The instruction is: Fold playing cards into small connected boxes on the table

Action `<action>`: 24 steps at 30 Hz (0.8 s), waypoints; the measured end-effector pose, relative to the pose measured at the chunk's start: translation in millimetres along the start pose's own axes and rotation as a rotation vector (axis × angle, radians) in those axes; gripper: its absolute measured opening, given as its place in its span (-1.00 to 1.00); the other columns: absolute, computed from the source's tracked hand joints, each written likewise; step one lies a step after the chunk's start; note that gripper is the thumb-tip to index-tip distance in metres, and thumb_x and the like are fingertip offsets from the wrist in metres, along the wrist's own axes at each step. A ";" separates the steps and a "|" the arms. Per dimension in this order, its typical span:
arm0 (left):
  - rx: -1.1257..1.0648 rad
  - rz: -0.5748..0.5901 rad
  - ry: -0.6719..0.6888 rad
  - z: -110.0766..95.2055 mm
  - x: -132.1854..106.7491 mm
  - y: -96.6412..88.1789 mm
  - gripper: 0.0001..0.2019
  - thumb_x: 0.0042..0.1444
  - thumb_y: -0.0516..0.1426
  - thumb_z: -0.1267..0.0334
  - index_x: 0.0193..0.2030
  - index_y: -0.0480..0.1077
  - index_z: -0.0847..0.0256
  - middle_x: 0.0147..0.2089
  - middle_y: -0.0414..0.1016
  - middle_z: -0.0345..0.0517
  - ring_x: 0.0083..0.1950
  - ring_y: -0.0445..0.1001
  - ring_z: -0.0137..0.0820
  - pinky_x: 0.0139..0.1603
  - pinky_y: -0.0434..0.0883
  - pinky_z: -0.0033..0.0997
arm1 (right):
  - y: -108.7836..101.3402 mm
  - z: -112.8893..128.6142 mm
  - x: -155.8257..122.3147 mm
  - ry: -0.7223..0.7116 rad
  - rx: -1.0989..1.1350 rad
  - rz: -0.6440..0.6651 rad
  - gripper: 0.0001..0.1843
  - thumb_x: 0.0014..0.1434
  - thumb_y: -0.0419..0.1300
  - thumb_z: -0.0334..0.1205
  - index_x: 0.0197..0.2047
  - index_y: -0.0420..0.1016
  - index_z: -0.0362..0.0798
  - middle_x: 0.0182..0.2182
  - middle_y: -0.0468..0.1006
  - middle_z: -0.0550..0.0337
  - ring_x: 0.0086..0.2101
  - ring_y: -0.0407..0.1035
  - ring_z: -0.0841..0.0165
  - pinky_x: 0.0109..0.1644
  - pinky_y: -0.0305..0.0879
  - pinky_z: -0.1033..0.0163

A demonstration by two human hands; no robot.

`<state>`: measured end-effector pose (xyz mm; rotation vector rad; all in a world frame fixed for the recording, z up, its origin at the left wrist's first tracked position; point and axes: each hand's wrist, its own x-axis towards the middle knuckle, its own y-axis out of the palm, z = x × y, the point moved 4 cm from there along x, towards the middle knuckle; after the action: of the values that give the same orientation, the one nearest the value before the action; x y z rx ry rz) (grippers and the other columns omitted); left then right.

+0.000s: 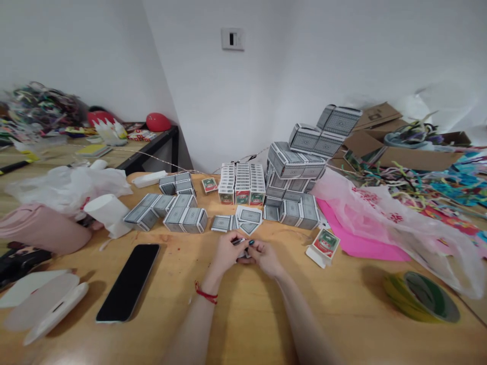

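Note:
Above the middle of the table, my left hand [229,252] and my right hand [267,259] meet with fingers closed. Between them is a small grey-and-white piece that looks like a playing card, mostly hidden by the fingers. Just beyond the fingertips lie loose playing cards [250,215], grey patterned backs up. Blocks made from the same grey-backed cards stand to the left [186,213] and to the right [300,209]. On the right, a leaning stack of card blocks [300,159] rises high. A green and red card box [326,242] lies with its flap open.
Behind the cards stand rows of card boxes [242,181], with a single box [209,185] beside them. A black phone [129,282] lies at left, near a white roll [108,213] and pink roll [45,228]. At right are yellow-green tape [397,299], pink paper [367,243] and a plastic bag [418,223].

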<state>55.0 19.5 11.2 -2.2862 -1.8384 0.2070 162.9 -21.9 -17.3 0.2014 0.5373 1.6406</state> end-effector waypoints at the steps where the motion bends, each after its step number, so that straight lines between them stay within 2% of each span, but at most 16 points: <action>1: -0.002 -0.006 -0.009 1.5 0.2 0.1 -0.93 -0.22 0.22 0.29 -0.57 0.43 0.23 -0.57 0.43 -0.21 -0.50 0.34 -0.44 -0.48 0.25 -0.51 | -0.5 -0.6 0.3 -0.009 -0.005 -0.008 -0.70 -0.14 0.32 -0.03 -0.48 0.45 -0.10 -0.53 0.46 0.26 -0.48 0.40 0.41 -0.29 0.43 0.16; 7: -0.034 -0.056 -0.029 12.5 2.9 -0.4 -0.89 -0.14 0.15 0.27 -0.58 0.42 0.24 -0.59 0.40 -0.22 -0.54 0.30 -0.47 -0.51 0.21 -0.52 | 2.6 0.2 -0.1 -0.024 -0.027 0.016 -0.72 -0.12 0.31 -0.03 -0.46 0.45 -0.07 -0.54 0.45 0.29 -0.49 0.38 0.42 -0.30 0.42 0.18; 14: -0.074 -0.089 -0.061 18.3 6.1 -1.5 -0.83 -0.12 0.14 0.22 -0.60 0.40 0.27 -0.64 0.35 -0.25 -0.59 0.25 -0.49 -0.56 0.18 -0.52 | 7.7 -0.7 0.3 -0.032 -0.069 0.106 -0.68 -0.10 0.27 0.01 -0.34 0.47 -0.05 -0.42 0.53 0.20 -0.38 0.44 0.32 -0.30 0.42 0.19; 18: -0.108 -0.115 -0.048 10.8 5.0 0.4 -0.86 -0.13 0.15 0.22 -0.48 0.44 0.27 -0.49 0.47 -0.16 -0.44 0.38 -0.42 -0.42 0.29 -0.48 | 1.0 -0.7 3.8 -0.079 -0.055 -0.035 -0.67 -0.13 0.29 0.01 -0.38 0.46 -0.07 -0.46 0.53 0.19 -0.44 0.45 0.31 -0.39 0.42 0.22; 20: -0.146 -0.143 -0.052 8.4 4.5 0.6 -0.80 -0.16 0.18 0.21 -0.37 0.44 0.27 -0.39 0.50 -0.11 -0.36 0.42 -0.39 -0.35 0.33 -0.45 | -4.5 2.4 4.6 -0.125 -0.027 -0.139 -0.69 -0.13 0.29 -0.02 -0.39 0.46 -0.08 -0.48 0.53 0.18 -0.46 0.45 0.31 -0.43 0.41 0.25; 24: -0.263 -0.191 -0.121 11.8 2.5 2.0 -0.65 -0.31 0.27 0.23 -0.31 0.38 0.28 -0.38 0.48 -0.12 -0.38 0.41 -0.41 -0.39 0.32 -0.48 | -15.4 10.8 3.4 -0.231 -0.021 -0.320 -0.71 -0.13 0.28 -0.06 -0.37 0.47 -0.08 -0.47 0.54 0.16 -0.46 0.43 0.33 -0.47 0.38 0.29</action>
<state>54.7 22.3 -0.7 -2.2846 -2.2507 0.0796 180.8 -15.3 -15.5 0.2713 0.3544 1.2910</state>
